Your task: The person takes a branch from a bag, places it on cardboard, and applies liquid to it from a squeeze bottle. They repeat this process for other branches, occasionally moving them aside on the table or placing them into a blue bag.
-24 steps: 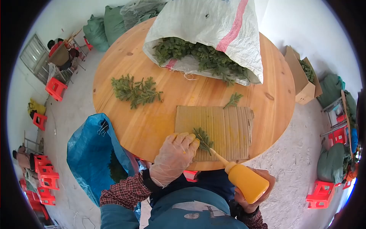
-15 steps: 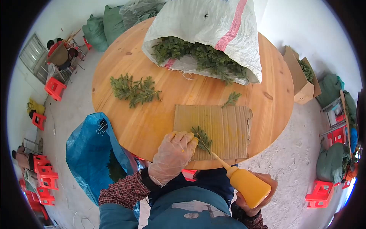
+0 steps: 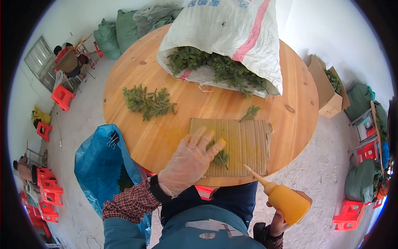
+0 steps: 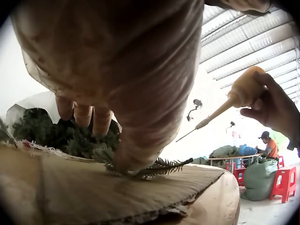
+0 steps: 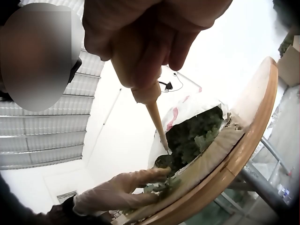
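Sprig (image 3: 222, 160) lies on the cardboard (image 3: 253, 143), partly beneath your left hand (image 3: 185, 161), fingers apart; it should be light, springy, best pinned by its stem. Your right hand (image 3: 279, 223) has fingers clamped round the bottle (image 3: 289, 203).

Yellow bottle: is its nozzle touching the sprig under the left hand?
No, the head view shows cardboard between the nozzle and the sprig.
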{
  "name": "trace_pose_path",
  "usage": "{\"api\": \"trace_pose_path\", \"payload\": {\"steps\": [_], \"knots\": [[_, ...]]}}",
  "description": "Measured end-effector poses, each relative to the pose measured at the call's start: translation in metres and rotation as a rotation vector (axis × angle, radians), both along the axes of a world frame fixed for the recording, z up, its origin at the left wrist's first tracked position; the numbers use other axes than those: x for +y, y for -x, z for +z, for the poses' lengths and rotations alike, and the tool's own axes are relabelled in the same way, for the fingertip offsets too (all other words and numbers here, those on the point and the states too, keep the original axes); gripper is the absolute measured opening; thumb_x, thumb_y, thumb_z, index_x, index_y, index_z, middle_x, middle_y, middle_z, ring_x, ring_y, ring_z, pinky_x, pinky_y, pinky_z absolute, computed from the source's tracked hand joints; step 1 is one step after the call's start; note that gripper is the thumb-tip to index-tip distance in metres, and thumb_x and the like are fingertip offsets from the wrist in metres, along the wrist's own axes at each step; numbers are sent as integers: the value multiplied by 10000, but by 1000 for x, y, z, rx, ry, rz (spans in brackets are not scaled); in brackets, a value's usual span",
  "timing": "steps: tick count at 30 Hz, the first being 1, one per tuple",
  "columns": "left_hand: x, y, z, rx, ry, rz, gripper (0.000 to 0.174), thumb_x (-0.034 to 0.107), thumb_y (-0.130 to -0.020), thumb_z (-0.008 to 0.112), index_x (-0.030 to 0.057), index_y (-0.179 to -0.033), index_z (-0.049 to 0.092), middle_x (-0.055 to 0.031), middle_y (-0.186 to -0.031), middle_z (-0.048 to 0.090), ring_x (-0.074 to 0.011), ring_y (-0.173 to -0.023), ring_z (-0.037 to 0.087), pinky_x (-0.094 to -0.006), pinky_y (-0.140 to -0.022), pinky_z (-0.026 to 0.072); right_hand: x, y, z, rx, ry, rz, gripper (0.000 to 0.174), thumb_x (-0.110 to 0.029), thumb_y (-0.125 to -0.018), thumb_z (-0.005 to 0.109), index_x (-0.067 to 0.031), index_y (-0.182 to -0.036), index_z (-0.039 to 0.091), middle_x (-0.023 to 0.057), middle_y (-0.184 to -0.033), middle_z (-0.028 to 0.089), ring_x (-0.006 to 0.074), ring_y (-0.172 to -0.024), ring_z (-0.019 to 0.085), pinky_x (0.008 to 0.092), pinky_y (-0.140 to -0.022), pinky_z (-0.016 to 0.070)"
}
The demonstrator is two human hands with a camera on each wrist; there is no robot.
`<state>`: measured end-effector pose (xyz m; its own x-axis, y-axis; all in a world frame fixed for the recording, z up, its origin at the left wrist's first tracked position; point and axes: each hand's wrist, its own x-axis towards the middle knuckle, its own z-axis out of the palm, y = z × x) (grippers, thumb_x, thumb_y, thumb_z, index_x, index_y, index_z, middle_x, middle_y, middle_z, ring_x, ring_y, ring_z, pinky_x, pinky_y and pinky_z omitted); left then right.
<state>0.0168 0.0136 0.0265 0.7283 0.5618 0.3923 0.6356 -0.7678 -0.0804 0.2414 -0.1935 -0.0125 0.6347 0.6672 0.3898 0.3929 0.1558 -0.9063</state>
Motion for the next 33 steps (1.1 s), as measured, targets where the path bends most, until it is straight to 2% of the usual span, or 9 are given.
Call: {"api": "trace_pose_path", "payload": {"steps": [3, 8, 12, 15, 20, 23, 26, 30, 33], "knots": [[6, 0, -11, 156, 162, -88, 343, 169, -876, 571, 92, -1209, 596, -68, -1065, 625, -231, -1062, 598, -389, -964, 436, 15, -1, -2, -164, -70, -31, 804, -629, -867, 659, 46, -1227, 409, 138, -1049, 532, 218, -623, 664, 290, -541, 535], [17, 16, -1, 193, 103, -32, 357, 202, -872, 586, 107, -1215, 600, -47, -1011, 613, -224, -1017, 607, -388, -935, 439, 23, 0, 3, 5, -92, -22, 762, -592, -870, 678, 34, -1213, 412, 140, -1029, 540, 220, -609, 663, 304, -535, 540], [45, 52, 30, 257, -123, 506, 397, 263, -880, 619, 71, -1228, 608, -96, -1035, 617, -255, -1035, 597, -419, -880, 442, 19, -10, -5, 8, -98, -55, 753, -565, -857, 707, 19, -1222, 403, 138, -1007, 546, 222, -609, 664, 303, -534, 544], [68, 80, 33, 142, -151, 554, 403, 289, -887, 627, 54, -1214, 620, -138, -1075, 618, -293, -1049, 587, -437, -871, 443, 21, -10, -2, 93, -97, -71, 761, -550, -844, 731, 8, -1233, 388, 133, -991, 551, 222, -608, 664, 303, -534, 546], [82, 47, 44, 28, -165, 413, 361, 287, -882, 636, 55, -1158, 643, -157, -1081, 629, -313, -1028, 594, -443, -875, 443, 20, -10, 2, 182, -94, -115, 832, -592, -793, 769, 15, -1195, 365, 153, -948, 589, 225, -613, 687, 293, -567, 551], [85, -4, 45, 45, 94, 153, 323, 274, -881, 636, 51, -1114, 648, -154, -1052, 644, -320, -1000, 609, -451, -869, 441, 18, -14, 3, 223, -110, -120, 840, -576, -784, 786, 9, -1210, 359, 155, -943, 595, 228, -610, 689, 301, -569, 562], [85, -50, 41, -2, 194, -44, 270, 267, -887, 626, 60, -1059, 643, -128, -1026, 658, -300, -978, 625, -433, -846, 447, 14, -21, 0, 217, -134, -170, 828, -555, -782, 797, 0, -1214, 359, 156, -942, 601, 230, -612, 690, 302, -569, 567], [110, -98, 36, 79, 50, -241, 236, 258, -891, 619, 60, -1020, 630, -117, -955, 667, -318, -924, 639, -437, -789, 466, 10, -30, 2, 240, -148, -198, 805, -519, -775, 816, -21, -1213, 361, 155, -940, 607, 237, -622, 695, 302, -569, 575], [116, -117, 32, 25, 245, -192, 293, 262, -894, 625, 62, -1108, 635, -158, -961, 678, -362, -886, 637, -458, -791, 482, 9, -37, 3, 236, -143, -200, 775, -497, -791, 806, -28, -1221, 363, 150, -952, 595, 244, -631, 692, 306, -557, 577]]}}
